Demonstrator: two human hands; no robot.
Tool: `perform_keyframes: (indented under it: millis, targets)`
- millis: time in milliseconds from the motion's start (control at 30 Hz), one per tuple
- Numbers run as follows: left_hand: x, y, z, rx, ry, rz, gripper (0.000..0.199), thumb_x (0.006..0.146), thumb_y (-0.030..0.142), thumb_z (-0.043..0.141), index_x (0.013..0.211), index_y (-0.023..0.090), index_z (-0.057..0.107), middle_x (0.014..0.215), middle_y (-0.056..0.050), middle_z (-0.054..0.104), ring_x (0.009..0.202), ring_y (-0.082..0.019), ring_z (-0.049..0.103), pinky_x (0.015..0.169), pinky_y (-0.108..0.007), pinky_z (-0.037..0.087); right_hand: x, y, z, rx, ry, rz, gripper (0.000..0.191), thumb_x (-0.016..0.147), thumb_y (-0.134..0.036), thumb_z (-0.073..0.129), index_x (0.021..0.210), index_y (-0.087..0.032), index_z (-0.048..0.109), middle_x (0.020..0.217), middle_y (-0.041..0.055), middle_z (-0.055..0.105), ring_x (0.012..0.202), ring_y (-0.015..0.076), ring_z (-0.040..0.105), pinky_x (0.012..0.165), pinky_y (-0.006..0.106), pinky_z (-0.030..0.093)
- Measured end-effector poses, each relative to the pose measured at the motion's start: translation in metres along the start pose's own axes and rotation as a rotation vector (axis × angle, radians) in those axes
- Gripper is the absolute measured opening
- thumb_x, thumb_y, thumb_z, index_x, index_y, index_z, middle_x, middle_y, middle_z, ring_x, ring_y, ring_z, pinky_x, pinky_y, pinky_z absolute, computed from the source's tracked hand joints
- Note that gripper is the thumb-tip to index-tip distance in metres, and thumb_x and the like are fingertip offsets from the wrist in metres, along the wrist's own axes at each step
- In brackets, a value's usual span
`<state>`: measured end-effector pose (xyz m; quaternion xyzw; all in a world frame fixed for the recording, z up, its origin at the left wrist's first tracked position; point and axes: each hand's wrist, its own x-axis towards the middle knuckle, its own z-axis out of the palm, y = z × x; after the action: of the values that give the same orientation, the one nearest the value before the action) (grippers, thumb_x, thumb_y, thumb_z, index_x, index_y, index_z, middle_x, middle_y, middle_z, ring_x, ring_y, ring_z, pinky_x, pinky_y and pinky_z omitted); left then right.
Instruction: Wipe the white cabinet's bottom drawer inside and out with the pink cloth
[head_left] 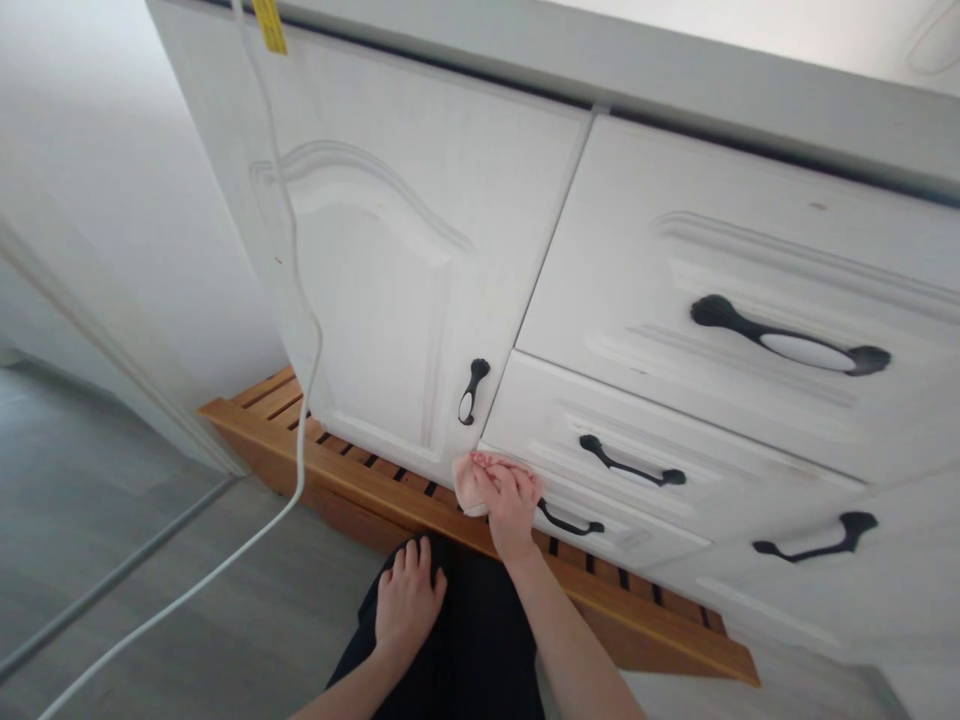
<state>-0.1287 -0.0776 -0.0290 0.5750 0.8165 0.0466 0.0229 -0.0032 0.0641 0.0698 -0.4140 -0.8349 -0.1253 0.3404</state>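
A pink cloth is under my right hand, which presses it against the white cabinet front near the bottom, where the door meets the lowest drawer. The fingers are bent over the cloth. Just right of that hand is the dark handle of the lowest drawer, partly covered by the hand. Above is the door with its small dark and white handle. My left hand rests on my dark-clothed knee, fingers stretched out and holding nothing.
A slatted wooden ledge runs along the cabinet's base, between it and my knees. A white cable hangs down in front of the door and trails across the grey floor. Drawers with dark handles extend to the right.
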Motion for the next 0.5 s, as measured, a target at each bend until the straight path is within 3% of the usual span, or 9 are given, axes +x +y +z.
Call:
perform_keyframes:
  millis: [100,267,400,500]
  targets:
    - [-0.002,-0.003,0.001,0.011,0.014,0.013,0.052,0.098,0.031,0.033,0.142,0.009,0.05,0.133,-0.018,0.058,0.118,-0.031,0.054,0.089,-0.042,0.045,-0.017,-0.001,0.016,0.005,-0.137,-0.08,0.034,0.094,-0.019,0.063,0.123,-0.037,0.067,0.107,0.0002,0.072,0.102,0.0221,0.051,0.099,0.044,0.033]
    - [-0.003,-0.006,0.003,0.047,0.01,0.03,0.05,0.098,0.03,0.032,0.141,0.011,0.052,0.133,-0.018,0.059,0.118,-0.029,0.056,0.089,-0.04,0.045,-0.028,-0.009,0.028,0.021,-0.21,-0.083,0.016,0.093,-0.022,0.065,0.104,-0.031,0.072,0.106,-0.0025,0.072,0.102,0.0208,0.053,0.094,0.04,0.038]
    - [-0.001,-0.002,0.003,0.099,0.01,0.04,0.051,0.099,0.031,0.03,0.141,0.009,0.051,0.133,-0.019,0.058,0.116,-0.029,0.057,0.086,-0.041,0.046,-0.012,-0.01,0.03,0.013,-0.284,-0.131,0.029,0.1,-0.027,0.054,0.128,-0.033,0.061,0.124,0.0001,0.068,0.114,0.0217,0.052,0.092,0.04,0.04]
    - [0.0,0.0,0.003,0.116,0.013,0.049,0.051,0.099,0.031,0.03,0.141,0.009,0.051,0.133,-0.019,0.058,0.115,-0.03,0.058,0.084,-0.041,0.047,-0.01,-0.002,0.033,0.026,-0.377,-0.246,0.032,0.102,-0.026,0.05,0.133,-0.026,0.056,0.123,0.0037,0.067,0.113,0.0192,0.054,0.089,0.036,0.044]
